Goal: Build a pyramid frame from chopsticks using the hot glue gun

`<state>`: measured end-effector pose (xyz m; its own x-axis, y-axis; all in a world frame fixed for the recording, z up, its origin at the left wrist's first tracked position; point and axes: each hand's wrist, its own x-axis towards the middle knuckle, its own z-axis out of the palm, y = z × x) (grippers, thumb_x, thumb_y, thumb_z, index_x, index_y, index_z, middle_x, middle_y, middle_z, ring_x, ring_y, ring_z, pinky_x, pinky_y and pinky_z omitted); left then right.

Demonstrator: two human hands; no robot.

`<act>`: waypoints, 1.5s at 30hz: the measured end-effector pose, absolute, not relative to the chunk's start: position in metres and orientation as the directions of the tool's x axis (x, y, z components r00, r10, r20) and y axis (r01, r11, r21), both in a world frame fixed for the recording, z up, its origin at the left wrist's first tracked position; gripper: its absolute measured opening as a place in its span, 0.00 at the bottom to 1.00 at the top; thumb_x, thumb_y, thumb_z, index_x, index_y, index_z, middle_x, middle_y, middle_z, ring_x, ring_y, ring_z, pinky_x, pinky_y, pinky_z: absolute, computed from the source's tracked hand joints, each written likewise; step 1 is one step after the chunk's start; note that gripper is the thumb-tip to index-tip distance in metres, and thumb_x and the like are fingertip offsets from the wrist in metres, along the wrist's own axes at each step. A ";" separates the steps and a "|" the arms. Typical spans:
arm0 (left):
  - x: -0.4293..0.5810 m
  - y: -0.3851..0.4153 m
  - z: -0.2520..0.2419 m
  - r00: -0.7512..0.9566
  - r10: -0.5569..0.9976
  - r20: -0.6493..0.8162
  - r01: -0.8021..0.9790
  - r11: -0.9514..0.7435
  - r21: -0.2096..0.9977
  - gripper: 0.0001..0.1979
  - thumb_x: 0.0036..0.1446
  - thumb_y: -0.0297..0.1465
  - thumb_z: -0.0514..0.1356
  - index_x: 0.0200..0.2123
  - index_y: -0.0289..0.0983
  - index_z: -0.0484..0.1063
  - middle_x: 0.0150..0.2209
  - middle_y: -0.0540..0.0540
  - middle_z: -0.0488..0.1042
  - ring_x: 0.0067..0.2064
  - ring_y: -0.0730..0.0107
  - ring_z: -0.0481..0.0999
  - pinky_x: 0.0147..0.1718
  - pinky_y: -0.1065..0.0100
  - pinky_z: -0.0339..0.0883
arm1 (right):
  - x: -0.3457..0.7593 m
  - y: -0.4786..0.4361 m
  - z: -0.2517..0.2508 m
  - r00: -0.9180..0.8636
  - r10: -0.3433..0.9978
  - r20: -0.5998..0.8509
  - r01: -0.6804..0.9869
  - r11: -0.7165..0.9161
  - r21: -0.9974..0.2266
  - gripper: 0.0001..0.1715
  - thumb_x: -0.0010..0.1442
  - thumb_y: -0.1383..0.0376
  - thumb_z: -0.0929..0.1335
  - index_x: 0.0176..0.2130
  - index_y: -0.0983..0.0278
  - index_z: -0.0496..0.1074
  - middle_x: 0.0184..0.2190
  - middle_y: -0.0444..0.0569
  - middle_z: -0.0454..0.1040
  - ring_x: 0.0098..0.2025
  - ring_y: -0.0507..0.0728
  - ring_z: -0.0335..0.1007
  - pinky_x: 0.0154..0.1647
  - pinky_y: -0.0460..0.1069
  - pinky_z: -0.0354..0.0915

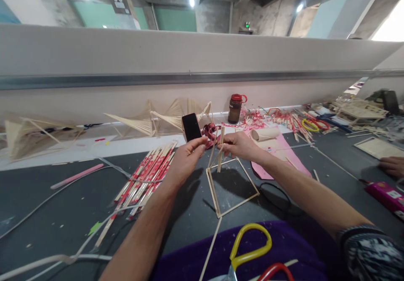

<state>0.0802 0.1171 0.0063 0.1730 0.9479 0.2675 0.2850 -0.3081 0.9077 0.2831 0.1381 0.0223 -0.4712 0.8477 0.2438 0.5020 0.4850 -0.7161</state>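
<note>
The right hand [240,145] is pinching upright sticks [219,164], apparently steadying them by the wooden frame [213,194] lying toward the table's [331,196] near edge; the left hand [186,159] is hovering nearby, thumb near forefinger, any grip unclear.

My right hand [238,144] hides part of the wooden stick [219,163], and the near red handle [276,267] is cut off.

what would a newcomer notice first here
Probably the square frame of pale wooden sticks at the centre of the dark grey table, with the right hand pinching thin wooden pieces over its far side. Next, the yellow-handled metal scissors at the bottom, over purple cloth, and the red-wrapped wooden sticks left of the frame.
</note>
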 end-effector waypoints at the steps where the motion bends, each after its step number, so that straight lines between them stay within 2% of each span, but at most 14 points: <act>1: 0.080 0.118 0.005 0.170 0.949 0.265 0.289 -0.305 0.908 0.19 0.55 0.39 0.57 0.48 0.39 0.74 0.47 0.45 0.76 0.46 0.61 0.74 0.41 0.63 0.68 | 0.281 0.137 0.022 -0.463 0.851 0.247 0.498 0.480 -0.722 0.12 0.59 0.61 0.65 0.32 0.65 0.76 0.20 0.43 0.73 0.21 0.49 0.68 0.21 0.41 0.59; 4: 0.080 0.119 0.003 0.175 0.951 0.256 0.300 -0.300 0.906 0.19 0.55 0.40 0.58 0.48 0.39 0.74 0.47 0.44 0.76 0.45 0.61 0.74 0.39 0.64 0.69 | 0.276 0.135 0.020 -0.439 0.860 0.258 0.481 0.468 -0.741 0.13 0.59 0.61 0.65 0.32 0.67 0.76 0.20 0.44 0.73 0.22 0.50 0.70 0.21 0.41 0.60; 11: 0.080 0.120 0.001 0.166 0.952 0.258 0.304 -0.298 0.905 0.18 0.53 0.40 0.59 0.46 0.39 0.75 0.45 0.44 0.77 0.46 0.60 0.74 0.44 0.61 0.68 | 0.271 0.136 0.006 -0.397 0.854 0.337 0.433 0.498 -0.751 0.12 0.59 0.61 0.66 0.35 0.66 0.76 0.21 0.44 0.73 0.23 0.49 0.70 0.22 0.41 0.60; 18: 0.079 0.122 -0.003 0.176 0.962 0.208 0.303 -0.254 0.919 0.20 0.54 0.41 0.58 0.47 0.38 0.74 0.46 0.44 0.76 0.44 0.61 0.75 0.37 0.64 0.69 | 0.267 0.136 -0.005 -0.379 0.854 0.358 0.415 0.502 -0.759 0.10 0.59 0.63 0.66 0.31 0.66 0.75 0.23 0.44 0.74 0.24 0.48 0.71 0.24 0.41 0.62; 23: 0.079 0.122 -0.003 0.166 0.964 0.205 0.289 -0.247 0.925 0.20 0.53 0.42 0.59 0.47 0.38 0.74 0.46 0.44 0.77 0.43 0.61 0.75 0.37 0.65 0.69 | 0.263 0.137 -0.006 -0.399 0.849 0.346 0.443 0.509 -0.738 0.11 0.59 0.63 0.66 0.31 0.66 0.75 0.24 0.45 0.74 0.25 0.49 0.71 0.25 0.41 0.61; 32: 0.079 0.120 0.000 0.170 0.963 0.210 0.287 -0.252 0.924 0.19 0.53 0.41 0.59 0.45 0.38 0.75 0.45 0.43 0.77 0.46 0.60 0.75 0.44 0.62 0.67 | 0.262 0.139 -0.006 -0.414 0.848 0.330 0.472 0.510 -0.719 0.09 0.60 0.64 0.66 0.32 0.65 0.74 0.26 0.44 0.75 0.26 0.48 0.70 0.25 0.41 0.59; 38: 0.079 0.121 -0.001 0.173 0.967 0.189 0.296 -0.233 0.926 0.20 0.53 0.42 0.60 0.46 0.38 0.75 0.46 0.43 0.77 0.45 0.60 0.74 0.41 0.62 0.68 | 0.263 0.141 -0.008 -0.404 0.848 0.343 0.466 0.514 -0.721 0.11 0.60 0.63 0.66 0.34 0.66 0.75 0.23 0.44 0.74 0.24 0.49 0.70 0.24 0.42 0.58; 45: 0.080 0.120 -0.001 0.182 0.965 0.187 0.277 -0.232 0.932 0.20 0.53 0.42 0.59 0.46 0.37 0.74 0.46 0.42 0.77 0.44 0.60 0.75 0.37 0.64 0.69 | 0.264 0.141 -0.009 -0.408 0.854 0.322 0.446 0.494 -0.746 0.11 0.60 0.61 0.65 0.34 0.65 0.75 0.25 0.44 0.75 0.25 0.49 0.71 0.24 0.41 0.59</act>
